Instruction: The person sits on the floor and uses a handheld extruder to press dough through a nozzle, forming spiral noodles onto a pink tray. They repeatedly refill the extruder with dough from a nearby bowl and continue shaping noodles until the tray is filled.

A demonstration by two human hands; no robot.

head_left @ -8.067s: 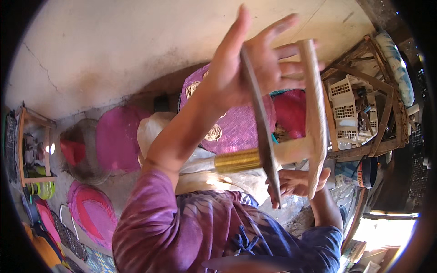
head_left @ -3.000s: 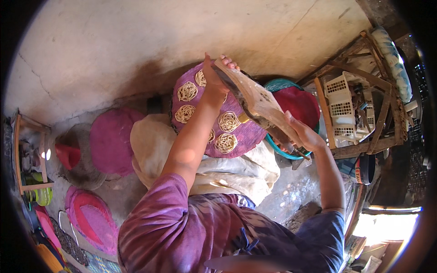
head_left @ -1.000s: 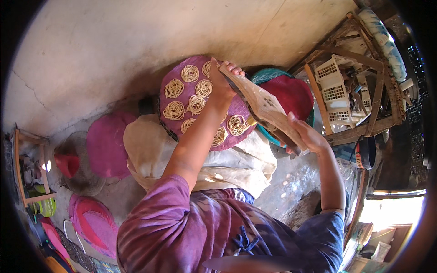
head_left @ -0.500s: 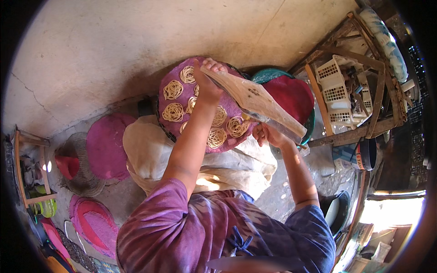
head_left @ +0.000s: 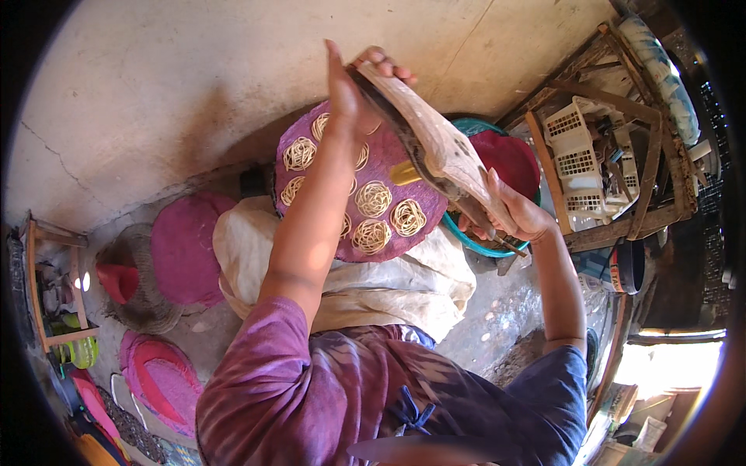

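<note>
A thick, worn wooden board (head_left: 435, 132) hangs slantwise in the air, gripped by both my hands. My left hand (head_left: 359, 89) closes round its upper-left end, fingers over the far edge and thumb sticking out. My right hand (head_left: 519, 211) holds the lower-right end, its fingers partly hidden beneath. Under the board, a round tray covered with purple cloth (head_left: 353, 247) rests by my lap. Several pale coiled strand nests (head_left: 374, 199) lie on it; my left forearm hides some. A yellow piece (head_left: 404, 172) shows beside the board's lower edge; its kind is unclear.
A teal basin (head_left: 486, 249) with dark red cloth (head_left: 509, 161) stands right of the tray. Farther right are a wooden frame (head_left: 548, 171) and a white plastic basket (head_left: 579, 161). Purple round pads (head_left: 190, 248) lie at left. A wall (head_left: 233, 62) rises behind.
Both hands have lifted the board and tilted it more steeply. My right hand has moved right and now wraps the board's end. The yellow piece shows more fully.
</note>
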